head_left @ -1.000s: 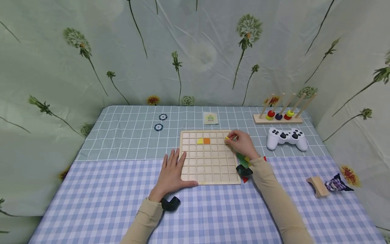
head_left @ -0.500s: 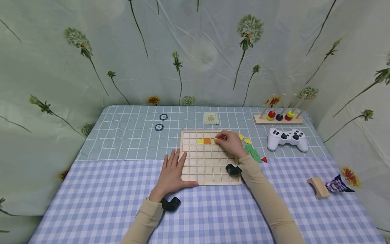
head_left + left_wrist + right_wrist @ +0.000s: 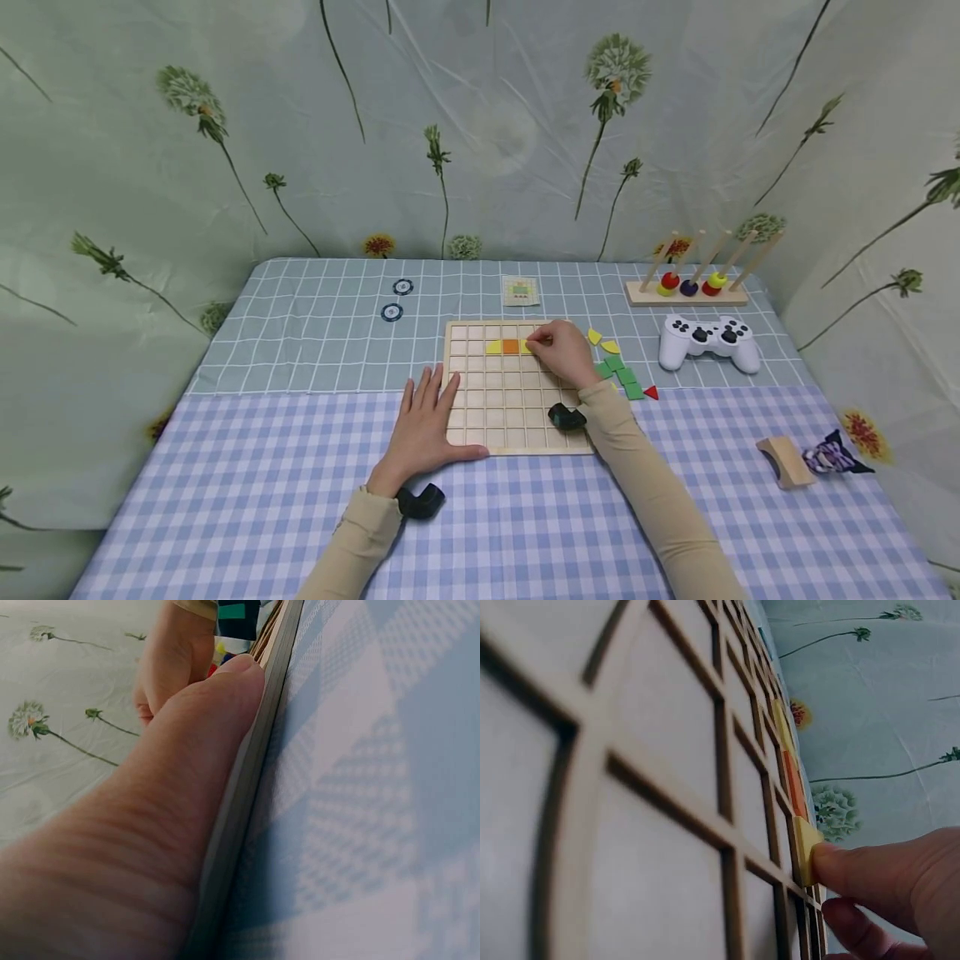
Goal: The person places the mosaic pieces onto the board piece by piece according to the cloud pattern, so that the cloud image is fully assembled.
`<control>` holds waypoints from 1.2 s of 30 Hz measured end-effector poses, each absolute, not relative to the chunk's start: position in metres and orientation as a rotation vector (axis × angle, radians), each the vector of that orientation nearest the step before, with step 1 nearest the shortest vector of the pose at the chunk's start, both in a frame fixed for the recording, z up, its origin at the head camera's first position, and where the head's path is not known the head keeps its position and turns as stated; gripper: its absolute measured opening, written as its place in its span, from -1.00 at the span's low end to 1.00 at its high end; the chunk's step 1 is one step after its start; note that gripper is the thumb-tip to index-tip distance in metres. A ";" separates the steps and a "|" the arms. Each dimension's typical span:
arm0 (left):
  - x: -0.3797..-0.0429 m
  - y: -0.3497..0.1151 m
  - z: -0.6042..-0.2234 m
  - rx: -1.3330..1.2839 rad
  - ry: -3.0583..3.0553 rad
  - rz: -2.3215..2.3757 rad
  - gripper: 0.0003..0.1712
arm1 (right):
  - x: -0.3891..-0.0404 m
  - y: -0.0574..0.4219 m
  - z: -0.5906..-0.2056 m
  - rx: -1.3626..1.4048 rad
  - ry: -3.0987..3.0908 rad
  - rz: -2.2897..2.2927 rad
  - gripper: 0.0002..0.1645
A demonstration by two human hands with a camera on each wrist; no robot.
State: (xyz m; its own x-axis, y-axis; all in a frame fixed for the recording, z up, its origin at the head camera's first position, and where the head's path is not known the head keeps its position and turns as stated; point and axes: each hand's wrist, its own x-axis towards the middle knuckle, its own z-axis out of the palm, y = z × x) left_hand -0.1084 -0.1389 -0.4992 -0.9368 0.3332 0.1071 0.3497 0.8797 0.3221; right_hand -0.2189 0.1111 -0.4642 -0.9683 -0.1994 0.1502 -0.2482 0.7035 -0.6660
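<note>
A wooden grid board [image 3: 495, 400] lies flat on the table. My left hand [image 3: 429, 425] rests at its left side, fingers spread, with the thumb [image 3: 225, 697] along the front edge. Toward the board's far side, my right hand [image 3: 564, 352] pinches a small yellow tile [image 3: 807, 851] at a cell just right of an orange square tile [image 3: 511, 347]. Left of the orange one sits another yellow tile [image 3: 493, 347] with a slanted side. In the right wrist view the thumb [image 3: 855, 870] is against the yellow tile, hiding part of it.
Loose green squares [image 3: 626, 377], yellow pieces [image 3: 611, 347] and a red triangle [image 3: 652, 392] lie right of the board. Beyond it are a pattern card [image 3: 520, 291] and two round chips [image 3: 392, 312]. Farther right are a game controller [image 3: 708, 340], a bead stand [image 3: 686, 296] and a wooden arch block [image 3: 787, 462].
My right hand has moved left across the board with the yellow tile, from the right edge to beside the orange tile. The left hand has stayed still.
</note>
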 end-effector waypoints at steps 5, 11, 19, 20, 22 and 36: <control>-0.108 -0.140 -0.499 -0.541 -3.015 -0.529 0.41 | -0.218 0.110 -0.463 0.369 -2.849 1.029 -0.90; -0.109 -0.140 -0.499 -0.536 -3.030 -0.536 0.42 | -0.215 0.116 -0.460 0.442 -2.852 0.988 -0.90; -0.109 -0.140 -0.500 -0.550 -3.017 -0.541 0.41 | -0.209 0.146 -0.453 0.433 -2.830 1.060 -0.87; -0.109 -0.140 -0.500 -0.548 -3.023 -0.544 0.41 | -0.209 0.152 -0.452 0.418 -2.824 1.060 -0.87; -0.109 -0.140 -0.500 -0.545 -3.023 -0.542 0.42 | -0.210 0.164 -0.449 0.386 -2.821 1.047 -0.86; -0.108 -0.140 -0.501 -0.561 -2.975 -0.552 0.40 | -0.211 0.207 -0.446 -0.067 -3.084 0.830 -0.60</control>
